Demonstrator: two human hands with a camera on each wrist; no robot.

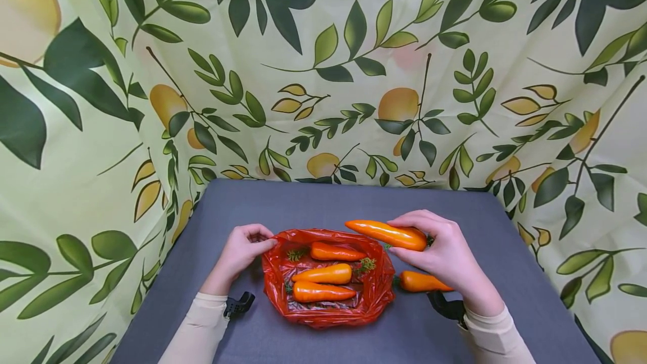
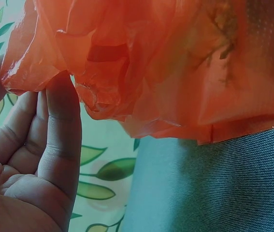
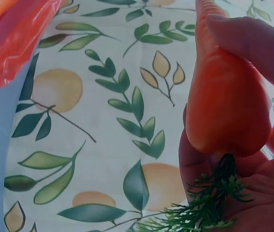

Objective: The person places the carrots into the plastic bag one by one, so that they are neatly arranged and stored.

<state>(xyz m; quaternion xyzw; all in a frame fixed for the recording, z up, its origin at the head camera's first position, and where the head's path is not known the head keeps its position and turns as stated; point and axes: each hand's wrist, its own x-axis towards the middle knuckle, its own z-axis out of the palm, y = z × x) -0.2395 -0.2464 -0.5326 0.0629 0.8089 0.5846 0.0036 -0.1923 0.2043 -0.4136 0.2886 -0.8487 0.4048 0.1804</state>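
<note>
A red plastic bag [image 1: 328,319] lies with its mouth spread wide in the head view. Three orange carrots [image 1: 323,292] with green tops rest inside it. My left hand [image 1: 246,249] pinches the bag's left rim between thumb and fingers; the left wrist view shows the thin red film at the fingertips. Above the bag's right edge, my right hand [image 1: 442,246] grips another carrot [image 1: 386,233], its tip pointing left over the bag. The right wrist view shows that carrot's thick end and feathery green top [image 3: 219,193] near the palm.
One more carrot [image 1: 422,281] lies on the grey table [image 1: 283,347] right of the bag, partly behind my right hand. A cloth printed with leaves and fruit [image 1: 354,100] hangs behind the table and along both sides. Dark straps [image 1: 238,304] sit at my wrists.
</note>
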